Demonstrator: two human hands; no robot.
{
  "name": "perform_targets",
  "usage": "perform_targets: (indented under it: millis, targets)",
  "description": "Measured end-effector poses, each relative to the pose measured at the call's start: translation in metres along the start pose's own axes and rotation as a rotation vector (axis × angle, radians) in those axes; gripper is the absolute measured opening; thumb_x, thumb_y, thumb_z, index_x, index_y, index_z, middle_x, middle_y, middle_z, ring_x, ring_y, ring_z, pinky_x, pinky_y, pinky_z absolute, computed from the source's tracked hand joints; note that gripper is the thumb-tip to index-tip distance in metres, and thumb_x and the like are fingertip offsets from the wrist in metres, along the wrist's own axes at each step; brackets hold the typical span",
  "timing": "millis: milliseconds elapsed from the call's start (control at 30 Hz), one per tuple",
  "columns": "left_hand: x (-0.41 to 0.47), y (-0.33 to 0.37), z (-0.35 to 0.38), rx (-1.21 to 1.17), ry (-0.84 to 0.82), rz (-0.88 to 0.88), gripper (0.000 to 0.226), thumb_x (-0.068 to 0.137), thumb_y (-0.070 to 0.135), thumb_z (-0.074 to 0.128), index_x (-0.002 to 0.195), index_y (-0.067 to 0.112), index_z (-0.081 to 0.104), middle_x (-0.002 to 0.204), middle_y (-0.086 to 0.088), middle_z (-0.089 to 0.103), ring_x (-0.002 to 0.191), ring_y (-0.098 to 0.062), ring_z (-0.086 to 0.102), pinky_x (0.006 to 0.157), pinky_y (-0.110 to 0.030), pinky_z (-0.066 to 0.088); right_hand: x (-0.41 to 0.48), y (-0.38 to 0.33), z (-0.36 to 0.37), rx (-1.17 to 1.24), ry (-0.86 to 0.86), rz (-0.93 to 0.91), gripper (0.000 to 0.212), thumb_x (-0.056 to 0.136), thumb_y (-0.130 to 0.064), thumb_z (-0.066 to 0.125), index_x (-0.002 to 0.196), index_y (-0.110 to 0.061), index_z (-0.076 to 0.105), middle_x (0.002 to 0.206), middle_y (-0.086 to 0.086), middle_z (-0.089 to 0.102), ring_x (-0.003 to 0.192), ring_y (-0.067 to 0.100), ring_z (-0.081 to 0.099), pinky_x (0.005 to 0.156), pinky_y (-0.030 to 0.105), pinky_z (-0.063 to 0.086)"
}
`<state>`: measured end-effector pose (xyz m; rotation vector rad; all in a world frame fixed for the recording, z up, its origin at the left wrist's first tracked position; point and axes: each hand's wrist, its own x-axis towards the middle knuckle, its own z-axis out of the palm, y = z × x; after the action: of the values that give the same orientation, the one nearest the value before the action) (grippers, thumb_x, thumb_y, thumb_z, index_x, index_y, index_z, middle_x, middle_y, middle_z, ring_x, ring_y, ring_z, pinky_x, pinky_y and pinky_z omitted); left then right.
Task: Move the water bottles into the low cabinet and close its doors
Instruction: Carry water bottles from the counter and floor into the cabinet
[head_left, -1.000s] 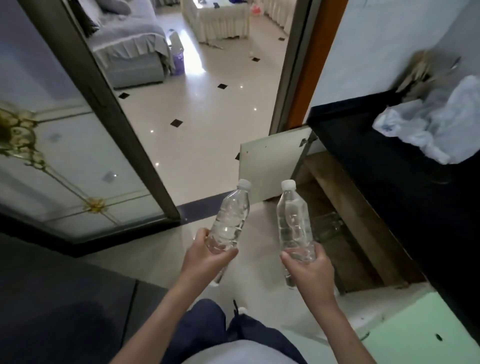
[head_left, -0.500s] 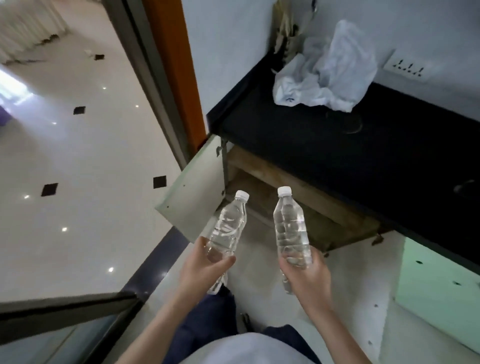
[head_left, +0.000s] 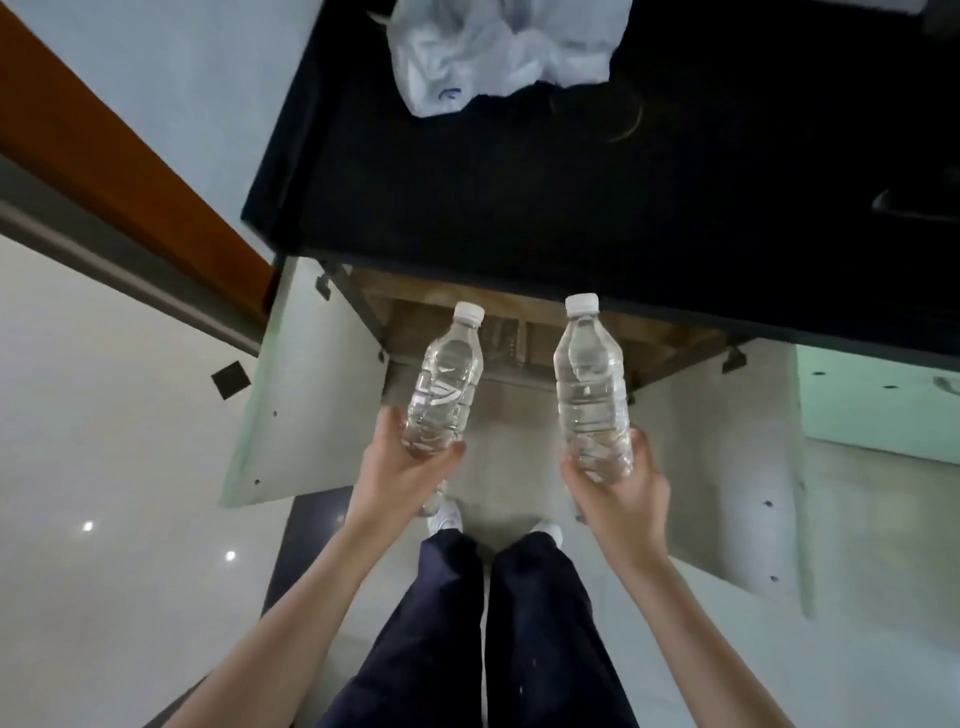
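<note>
Fingers of left hand (head_left: 400, 470) and right hand (head_left: 621, 486) each curl round a water bottle (head_left: 444, 387) (head_left: 592, 400).

Two hands, left (head_left: 400, 470) and right (head_left: 621, 486), each grip a clear water bottle (head_left: 444, 387) (head_left: 592, 389) above the open low cabinet (head_left: 519, 332).

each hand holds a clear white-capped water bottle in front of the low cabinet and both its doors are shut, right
Not quite: the doors are open. The head view shows the pale left door and pale right door swung out from the low cabinet. The left hand does hold the left clear white-capped water bottle, the right hand the right bottle.
</note>
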<state>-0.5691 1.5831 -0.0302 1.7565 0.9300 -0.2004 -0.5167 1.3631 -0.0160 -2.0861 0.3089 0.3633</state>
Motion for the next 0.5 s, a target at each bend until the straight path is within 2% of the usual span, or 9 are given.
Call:
perform_targets:
  millis: [67,167,267,367,400,433,500]
  targets:
    - [0.017,-0.012,0.019,0.02,0.012,0.017,0.041,0.071,0.028,0.083,0.094,0.019,0.049,0.084,-0.008,0.067,0.063,-0.018,0.066,0.042,-0.022,0.047,0.017,0.023,0.008,-0.015,0.016,0.021,0.044,0.069,-0.04,0.075,0.109,-0.03,0.058,0.079,-0.007,0.071,0.065,0.014,0.069,0.062,0.043,0.06]
    - [0.052,-0.046,0.055,0.015,-0.014,0.002,0.037,0.074,0.023,0.082,0.093,0.02,0.05,0.08,-0.008,0.067,0.057,-0.012,0.063,0.044,-0.023,0.046,0.052,0.071,0.026,-0.028,0.015,0.028,0.042,0.073,-0.03,0.078,0.11,-0.029,0.059,0.082,-0.008,0.071,0.068,0.012,0.068,0.064,0.04,0.06]
    - [0.096,-0.089,0.092,0.032,-0.03,-0.021,0.038,0.072,0.025,0.083,0.092,0.023,0.051,0.074,-0.002,0.068,0.059,-0.017,0.068,0.045,-0.026,0.05,0.091,0.129,0.051,-0.045,0.025,0.031,0.037,0.075,-0.019,0.079,0.107,-0.025,0.061,0.078,-0.008,0.069,0.065,0.005,0.065,0.057,0.02,0.054]
    - [0.151,-0.133,0.129,0.032,-0.021,-0.017,0.036,0.073,0.017,0.082,0.092,0.018,0.051,0.069,-0.003,0.067,0.049,-0.005,0.063,0.04,-0.017,0.045,0.134,0.193,0.086,-0.07,0.054,0.078,0.036,0.07,-0.028,0.077,0.101,-0.03,0.058,0.073,-0.005,0.067,0.062,0.01,0.064,0.057,0.022,0.053]
    - [0.171,-0.147,0.141,0.034,-0.029,-0.018,0.036,0.075,0.015,0.081,0.094,0.015,0.052,0.068,-0.002,0.066,0.047,-0.002,0.06,0.037,-0.015,0.042,0.149,0.215,0.098,-0.08,0.072,0.09,0.036,0.07,-0.029,0.076,0.101,-0.029,0.058,0.072,-0.005,0.066,0.061,0.007,0.064,0.058,0.019,0.051]
    - [0.191,-0.163,0.153,0.034,-0.042,-0.02,0.036,0.075,0.014,0.081,0.095,0.013,0.052,0.068,-0.002,0.065,0.045,-0.001,0.059,0.036,-0.017,0.041,0.164,0.235,0.11,-0.079,0.085,0.095,0.036,0.07,-0.027,0.077,0.102,-0.028,0.059,0.072,-0.005,0.066,0.06,0.005,0.063,0.057,0.015,0.048]
    - [0.233,-0.195,0.174,0.018,-0.059,-0.022,0.036,0.075,0.013,0.081,0.097,0.011,0.053,0.067,-0.005,0.066,0.042,-0.004,0.057,0.036,-0.022,0.043,0.194,0.272,0.134,-0.047,0.096,0.112,0.039,0.072,-0.022,0.079,0.105,-0.03,0.06,0.07,-0.007,0.068,0.055,0.005,0.062,0.053,0.018,0.047]
